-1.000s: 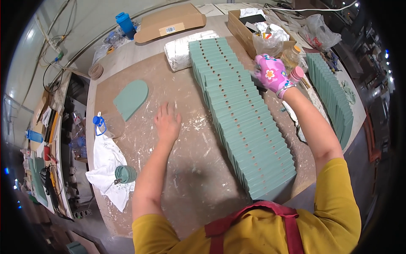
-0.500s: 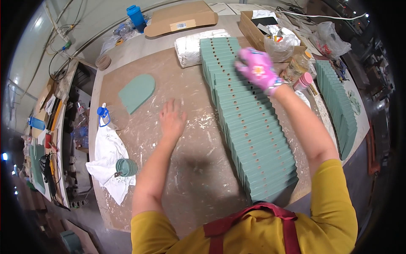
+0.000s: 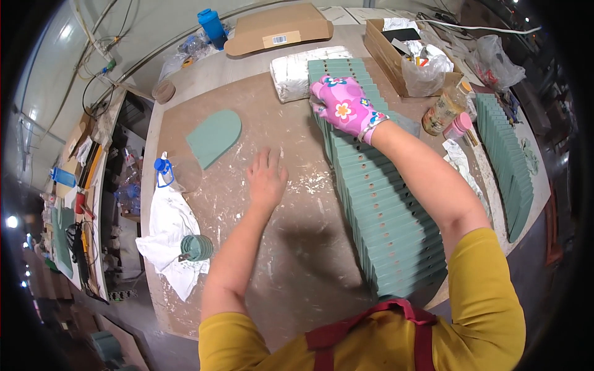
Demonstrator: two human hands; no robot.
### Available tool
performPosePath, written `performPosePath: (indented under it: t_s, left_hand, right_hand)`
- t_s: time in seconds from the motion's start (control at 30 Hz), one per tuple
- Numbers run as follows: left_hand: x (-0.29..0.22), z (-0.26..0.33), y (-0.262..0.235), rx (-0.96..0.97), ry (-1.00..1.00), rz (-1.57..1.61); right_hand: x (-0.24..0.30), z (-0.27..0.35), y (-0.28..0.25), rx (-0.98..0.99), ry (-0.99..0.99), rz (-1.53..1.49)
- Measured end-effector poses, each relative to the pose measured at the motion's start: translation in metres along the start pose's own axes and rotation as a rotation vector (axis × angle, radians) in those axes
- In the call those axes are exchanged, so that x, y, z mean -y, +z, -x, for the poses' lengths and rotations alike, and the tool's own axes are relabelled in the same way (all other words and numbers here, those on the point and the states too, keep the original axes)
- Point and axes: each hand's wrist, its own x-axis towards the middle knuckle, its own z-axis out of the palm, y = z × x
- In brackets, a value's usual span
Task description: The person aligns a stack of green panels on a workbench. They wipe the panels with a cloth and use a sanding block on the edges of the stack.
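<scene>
Long row of green panels: packed face to face, staggered edges, two lines of small round holes running along it. Stretches from far side of counter toward near edge, part covered. Single green panel: flat, left of row, well apart; one end rounded, opposite end straight.

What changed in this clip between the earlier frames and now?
The gloved right hand moved leftward from the right side of the row of green panels to its left edge, near the far end; whether it grips anything is unclear. The bare left hand and loose round-topped green panel stayed put.
</scene>
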Motion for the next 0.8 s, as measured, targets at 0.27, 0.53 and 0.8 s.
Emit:
performPosePath:
  t_s: [0.27,0.53,0.8]
  left_hand:
    - [0.0,0.0,0.004,-0.011,0.003,-0.008]
    - [0.002,0.0,0.002,0.009,-0.012,-0.011]
    - [0.006,0.001,0.003,0.057,-0.005,0.014]
  right_hand:
    - [-0.046,0.012,-0.032,0.061,0.269,0.083]
    - [-0.069,0.011,-0.035,0.139,0.378,0.314]
    - [-0.032,-0.027,0.009,0.064,0.103,0.201]
